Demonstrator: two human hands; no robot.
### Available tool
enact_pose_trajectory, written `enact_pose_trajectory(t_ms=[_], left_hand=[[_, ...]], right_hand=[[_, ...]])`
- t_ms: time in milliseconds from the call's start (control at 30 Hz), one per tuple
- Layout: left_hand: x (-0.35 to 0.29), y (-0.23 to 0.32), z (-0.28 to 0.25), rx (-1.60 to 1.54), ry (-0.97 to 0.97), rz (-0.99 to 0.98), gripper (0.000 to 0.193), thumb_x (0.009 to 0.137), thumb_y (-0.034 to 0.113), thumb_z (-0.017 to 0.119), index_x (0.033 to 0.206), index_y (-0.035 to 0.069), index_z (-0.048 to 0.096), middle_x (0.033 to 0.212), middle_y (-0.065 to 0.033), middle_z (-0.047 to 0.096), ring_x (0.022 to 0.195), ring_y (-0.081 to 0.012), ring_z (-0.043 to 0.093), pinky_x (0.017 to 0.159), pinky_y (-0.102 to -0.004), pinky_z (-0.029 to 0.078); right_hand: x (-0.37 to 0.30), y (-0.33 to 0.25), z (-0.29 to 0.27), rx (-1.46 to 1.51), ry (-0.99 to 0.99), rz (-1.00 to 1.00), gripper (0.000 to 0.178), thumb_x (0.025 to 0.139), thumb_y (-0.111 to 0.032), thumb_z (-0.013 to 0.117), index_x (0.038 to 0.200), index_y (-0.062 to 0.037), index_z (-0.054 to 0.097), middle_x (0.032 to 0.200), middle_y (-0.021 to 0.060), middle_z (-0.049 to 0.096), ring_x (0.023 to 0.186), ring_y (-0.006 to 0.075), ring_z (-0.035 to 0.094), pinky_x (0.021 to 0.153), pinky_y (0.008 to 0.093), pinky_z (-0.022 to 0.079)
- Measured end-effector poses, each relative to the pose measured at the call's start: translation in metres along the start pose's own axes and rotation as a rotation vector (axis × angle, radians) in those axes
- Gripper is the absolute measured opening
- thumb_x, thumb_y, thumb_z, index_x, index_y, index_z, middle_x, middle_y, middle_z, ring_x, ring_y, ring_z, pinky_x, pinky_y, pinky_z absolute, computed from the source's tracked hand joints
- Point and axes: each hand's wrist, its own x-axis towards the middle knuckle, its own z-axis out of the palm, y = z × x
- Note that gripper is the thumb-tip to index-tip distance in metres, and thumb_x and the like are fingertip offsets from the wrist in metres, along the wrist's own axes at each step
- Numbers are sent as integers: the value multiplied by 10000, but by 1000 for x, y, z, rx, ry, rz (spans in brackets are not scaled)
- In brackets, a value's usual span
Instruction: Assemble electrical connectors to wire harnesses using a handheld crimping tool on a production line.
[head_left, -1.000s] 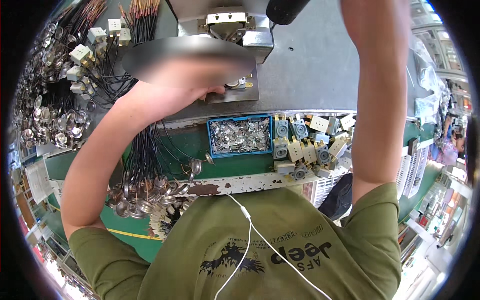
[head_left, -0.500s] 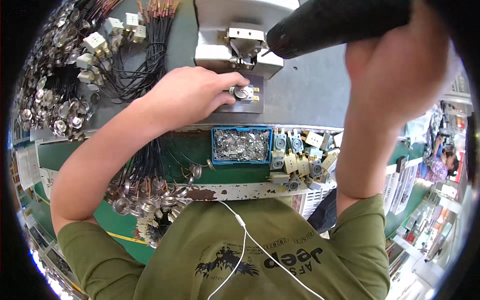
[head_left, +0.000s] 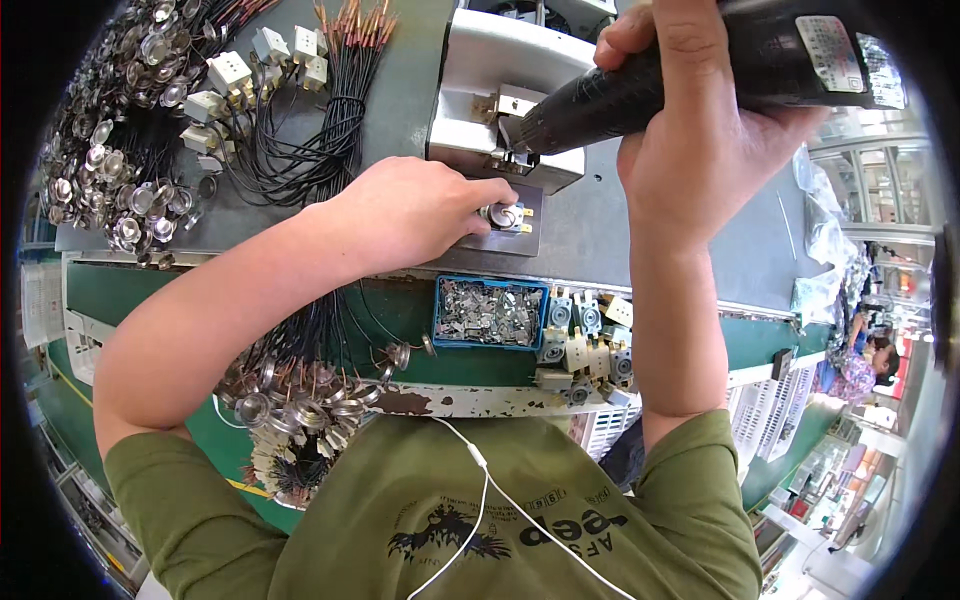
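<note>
Part seated on the fixture, lever gripped, press stroke not yet finished

The left hand point(head_left: 415, 210) pinches a small round metal disc part with side terminals point(head_left: 507, 216), fingertips closed on it, holding it on the dark fixture plate point(head_left: 520, 240) at the foot of the white bench press point(head_left: 505, 95), near the front edge of the grey workbench point(head_left: 590, 235). The right hand point(head_left: 700, 140) is clenched around the black press lever point(head_left: 660, 85), angled down toward the press head. By the look of it this piece is placed but not yet pressed. Wired disc parts point(head_left: 130, 180) lie heaped at the bench's left edge, more bundles point(head_left: 290, 410) hang below the front edge, and a blue tray of metal clips point(head_left: 490, 313) sits full on the green ledge, suggesting plenty left to do.
</note>
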Motion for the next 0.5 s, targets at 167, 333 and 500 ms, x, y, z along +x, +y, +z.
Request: enact_pose_trajectory(t_ms=[167,333,500], left_hand=[[-2,-4,4,1,17,25,359,999,285,634,1347,200,612,955,-156,733,900,-379,705,771,-492,556],[-1,-12,13,-5,136,122,338,976,289,645,1297,190,680,972,-154,751,903,-367,721,788,-487,568],[-2,-22,21,-16,220,154,358,961,312,657,1299,202,694,968,-155,748,905,-370,713,783,-486,567]], right_hand=[[-11,-18,7,-67,-17,96,267,907,-75,808,1086,23,636,810,69,684,594,127,638,514,248,486],[-14,-7,23,45,-41,-186,380,895,15,773,1217,34,572,898,107,726,674,148,703,561,236,568],[-13,-18,6,70,-104,-20,244,908,-1,770,1108,37,636,869,91,713,611,127,674,518,252,541]])
